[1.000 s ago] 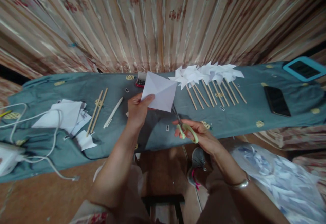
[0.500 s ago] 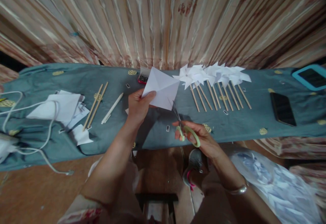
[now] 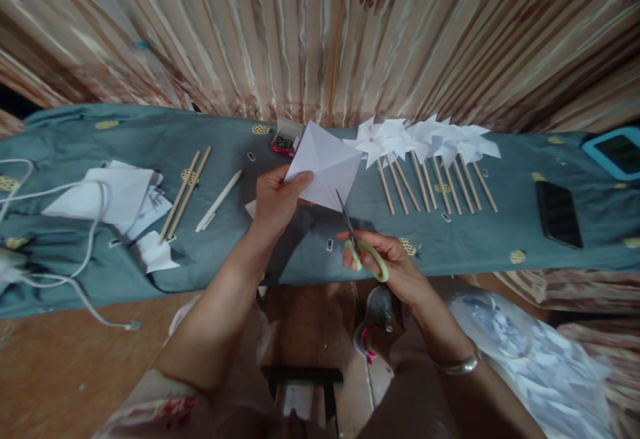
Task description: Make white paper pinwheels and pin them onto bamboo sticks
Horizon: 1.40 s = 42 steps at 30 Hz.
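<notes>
A creased white paper square (image 3: 325, 162) is pinched at its left corner by my left hand (image 3: 280, 202), thumb on top. My right hand (image 3: 385, 259) has its fingers through the pale green handles of the scissors (image 3: 353, 226). The scissor blades meet the lower corner of the paper. Just behind my left hand lies a small red box (image 3: 285, 142) of dark pins. White paper pinwheels (image 3: 390, 140) on wooden sticks (image 3: 425, 182) lie in a row to the right of the paper.
On the left are a paper stack (image 3: 117, 192), two loose sticks (image 3: 185, 192), a white pen (image 3: 220, 200) and a white cable (image 3: 93, 246). A black phone (image 3: 559, 214) and a blue-framed device (image 3: 617, 152) lie right. A plastic bag (image 3: 530, 352) of paper pieces stands below.
The scissor blades now sit at the paper's lower edge, looking closer together than before. The camera view has shifted slightly.
</notes>
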Each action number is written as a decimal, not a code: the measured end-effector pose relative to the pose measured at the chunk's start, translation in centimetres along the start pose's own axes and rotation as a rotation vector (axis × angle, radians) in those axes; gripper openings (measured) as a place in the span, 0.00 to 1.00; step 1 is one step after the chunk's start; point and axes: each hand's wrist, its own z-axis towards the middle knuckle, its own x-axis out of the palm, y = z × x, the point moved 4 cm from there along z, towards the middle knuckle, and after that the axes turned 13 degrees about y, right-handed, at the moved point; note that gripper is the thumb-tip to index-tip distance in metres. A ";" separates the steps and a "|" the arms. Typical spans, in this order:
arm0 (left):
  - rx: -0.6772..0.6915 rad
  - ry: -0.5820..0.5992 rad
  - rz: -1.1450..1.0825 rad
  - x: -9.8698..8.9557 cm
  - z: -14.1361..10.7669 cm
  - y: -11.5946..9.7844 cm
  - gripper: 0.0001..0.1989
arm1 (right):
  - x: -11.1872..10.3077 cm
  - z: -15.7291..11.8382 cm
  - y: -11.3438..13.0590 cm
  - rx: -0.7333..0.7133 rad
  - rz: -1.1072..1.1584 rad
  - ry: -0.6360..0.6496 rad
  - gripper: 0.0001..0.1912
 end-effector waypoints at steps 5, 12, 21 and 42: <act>0.001 -0.005 -0.010 0.0 0.0 0.0 0.05 | 0.0 0.1 -0.1 0.007 -0.002 -0.013 0.31; 0.043 0.028 0.006 0.0 0.0 0.0 0.06 | -0.1 0.2 -0.5 0.009 0.013 -0.012 0.29; 0.046 0.041 0.037 -0.1 0.1 -0.1 0.08 | -0.2 0.2 -0.5 -0.013 0.006 -0.017 0.28; 0.039 0.045 0.048 -0.1 0.1 0.1 0.09 | -0.2 0.2 -0.8 0.026 0.027 -0.064 0.27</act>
